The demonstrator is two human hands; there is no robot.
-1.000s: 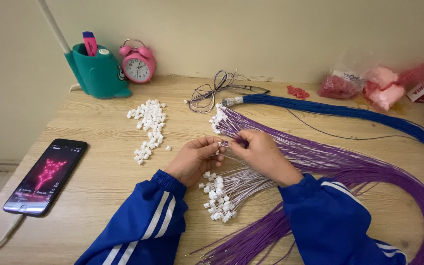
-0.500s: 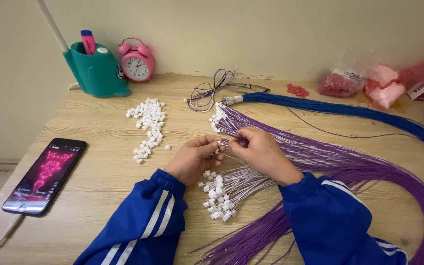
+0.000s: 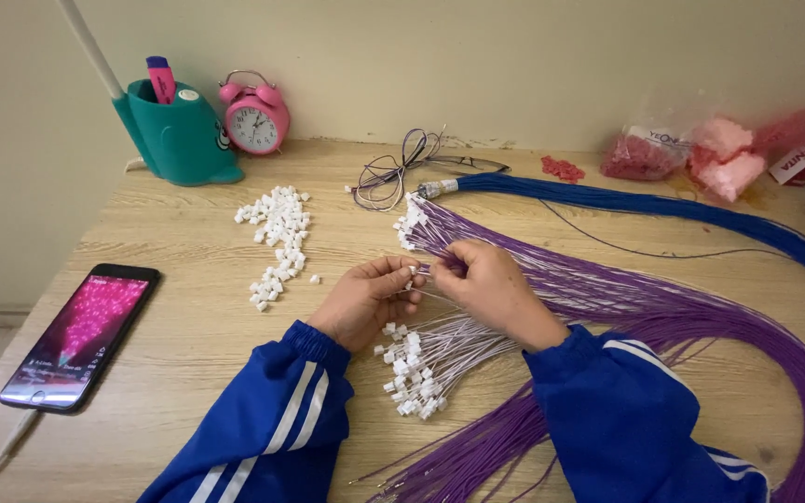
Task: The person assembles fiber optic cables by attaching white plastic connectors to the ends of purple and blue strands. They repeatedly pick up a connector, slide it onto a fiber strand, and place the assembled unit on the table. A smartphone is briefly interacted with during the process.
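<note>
My left hand (image 3: 365, 300) pinches a small white plastic connector (image 3: 413, 272) at its fingertips. My right hand (image 3: 491, 289) meets it from the right, fingers closed on the end of a thin purple wire (image 3: 442, 266). Both hands hover over a fan of wires fitted with white connectors (image 3: 414, 373). A large bundle of purple wires (image 3: 663, 307) sweeps from the table's middle to the lower right. A pile of loose white connectors (image 3: 277, 244) lies to the left of my left hand.
A phone (image 3: 81, 335) with a lit pink screen lies at the left, its cable trailing off the edge. A teal pen holder (image 3: 174, 140) and a pink alarm clock (image 3: 255, 116) stand at the back wall. A blue wire bundle (image 3: 663, 210) and pink bags (image 3: 719, 154) lie back right.
Both hands stay together at the same spot; the fingers have shifted only slightly on the connector and wire.
</note>
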